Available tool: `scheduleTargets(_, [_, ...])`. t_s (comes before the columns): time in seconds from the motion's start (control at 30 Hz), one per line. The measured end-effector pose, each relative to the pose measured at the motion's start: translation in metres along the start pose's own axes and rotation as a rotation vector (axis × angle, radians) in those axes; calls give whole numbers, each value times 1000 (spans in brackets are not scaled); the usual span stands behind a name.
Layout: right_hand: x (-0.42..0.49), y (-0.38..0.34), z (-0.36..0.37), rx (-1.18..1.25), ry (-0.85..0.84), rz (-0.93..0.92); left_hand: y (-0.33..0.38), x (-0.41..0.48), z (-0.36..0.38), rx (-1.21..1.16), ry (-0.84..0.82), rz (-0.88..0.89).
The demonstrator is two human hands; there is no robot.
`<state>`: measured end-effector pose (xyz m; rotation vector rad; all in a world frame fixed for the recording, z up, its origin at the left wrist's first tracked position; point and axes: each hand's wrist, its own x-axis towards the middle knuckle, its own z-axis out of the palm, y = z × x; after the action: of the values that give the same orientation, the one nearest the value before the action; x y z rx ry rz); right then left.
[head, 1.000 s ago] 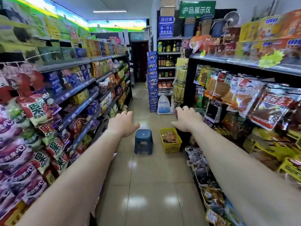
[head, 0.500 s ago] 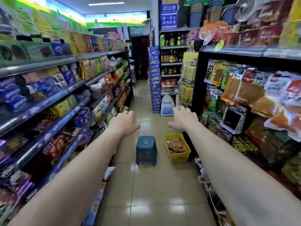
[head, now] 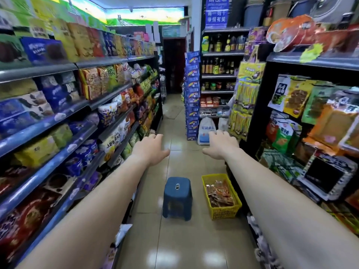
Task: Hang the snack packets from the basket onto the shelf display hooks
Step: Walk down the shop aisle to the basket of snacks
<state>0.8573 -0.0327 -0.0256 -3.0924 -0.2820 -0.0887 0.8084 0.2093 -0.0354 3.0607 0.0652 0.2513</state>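
While left grip (head: pixel 150 150) and right grip (head: pixel 221 145) hover slack, empty — orange-brown snack packets (head: pixel 219 193) fill the yellow basket (head: pixel 225 212).

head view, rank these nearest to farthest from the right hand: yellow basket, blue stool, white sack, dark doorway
1. yellow basket, on the floor, right side, below the right hand
2. blue stool, just left of the basket
3. white sack, farther down the aisle
4. dark doorway, far end
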Motion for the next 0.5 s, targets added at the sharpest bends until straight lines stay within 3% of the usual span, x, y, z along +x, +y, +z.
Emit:
scheduleTargets(0.27, [190,-31,2,35,6,31,-61,194,21,0,-29,38])
scheduleTargets(0.5, [329,-25,22,27,-7,30,-72,331,48,-15,-64,53])
